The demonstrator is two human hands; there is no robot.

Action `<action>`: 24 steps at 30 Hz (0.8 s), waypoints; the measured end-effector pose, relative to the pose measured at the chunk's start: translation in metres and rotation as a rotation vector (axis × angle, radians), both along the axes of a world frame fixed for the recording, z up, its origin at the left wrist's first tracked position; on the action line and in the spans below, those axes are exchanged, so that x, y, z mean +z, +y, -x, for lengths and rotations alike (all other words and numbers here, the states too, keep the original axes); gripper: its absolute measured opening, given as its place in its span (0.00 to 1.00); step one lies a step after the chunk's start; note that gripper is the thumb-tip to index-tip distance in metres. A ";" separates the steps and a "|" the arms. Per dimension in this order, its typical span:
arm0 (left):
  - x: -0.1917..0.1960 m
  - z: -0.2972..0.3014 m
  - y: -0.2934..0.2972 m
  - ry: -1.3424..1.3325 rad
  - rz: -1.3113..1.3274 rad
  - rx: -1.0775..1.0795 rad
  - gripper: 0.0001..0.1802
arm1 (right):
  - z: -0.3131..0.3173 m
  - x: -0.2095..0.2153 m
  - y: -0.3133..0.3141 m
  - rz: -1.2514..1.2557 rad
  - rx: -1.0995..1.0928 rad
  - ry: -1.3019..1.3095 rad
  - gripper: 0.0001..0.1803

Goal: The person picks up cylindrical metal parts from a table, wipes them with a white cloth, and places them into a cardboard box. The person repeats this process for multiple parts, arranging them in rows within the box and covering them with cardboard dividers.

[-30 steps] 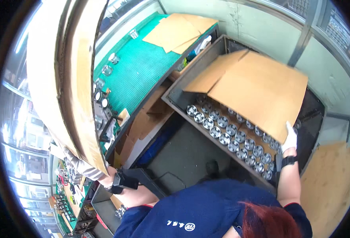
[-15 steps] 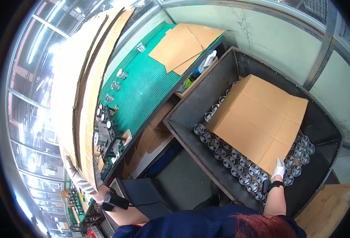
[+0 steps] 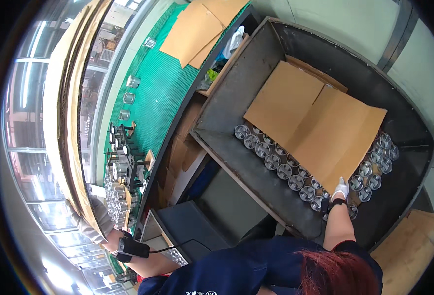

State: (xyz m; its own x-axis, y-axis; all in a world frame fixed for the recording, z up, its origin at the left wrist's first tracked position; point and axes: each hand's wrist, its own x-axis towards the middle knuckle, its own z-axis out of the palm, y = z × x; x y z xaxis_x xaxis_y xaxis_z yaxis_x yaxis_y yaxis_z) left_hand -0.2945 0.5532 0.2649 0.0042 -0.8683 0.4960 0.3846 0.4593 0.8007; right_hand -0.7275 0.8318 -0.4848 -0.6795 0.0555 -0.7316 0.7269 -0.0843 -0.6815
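My left hand (image 3: 86, 221), in a pale glove, is closed on the lower edge of several upright cardboard sheets (image 3: 69, 113). My gloved right hand (image 3: 341, 189) pinches the near corner of a single cardboard sheet (image 3: 320, 120) in the big dark metal bin (image 3: 236, 132). This sheet is creased across its middle. Its far part lies low over rows of metal pistons (image 3: 284, 171), while the part toward my right hand is bent upward. Pistons show along the sheet's near left edge and also on its right side; those beneath it are hidden.
Left of the bin runs a bench with a green mesh top (image 3: 153, 103), carrying a few separate pistons (image 3: 129, 98), a black fixture (image 3: 123, 147) and loose cardboard pieces (image 3: 197, 29). More cardboard (image 3: 408, 236) leans at the bin's lower right. Below the bench sits a dark box (image 3: 192, 223).
The sheet in the bin has come down at its far end and now shows a crease, with my right hand still on its corner. The upright sheets have shifted left with my left hand.
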 end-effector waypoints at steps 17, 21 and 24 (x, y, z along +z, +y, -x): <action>-0.034 0.085 0.024 -0.118 0.092 0.615 0.20 | 0.049 -0.014 0.018 0.294 -0.050 0.010 0.26; -0.035 0.102 0.029 -0.141 0.117 0.618 0.19 | 0.051 -0.046 0.021 0.137 0.031 -0.004 0.27; -0.034 0.095 0.028 -0.291 0.214 0.593 0.19 | 0.061 -0.073 0.017 -0.195 0.127 0.109 0.26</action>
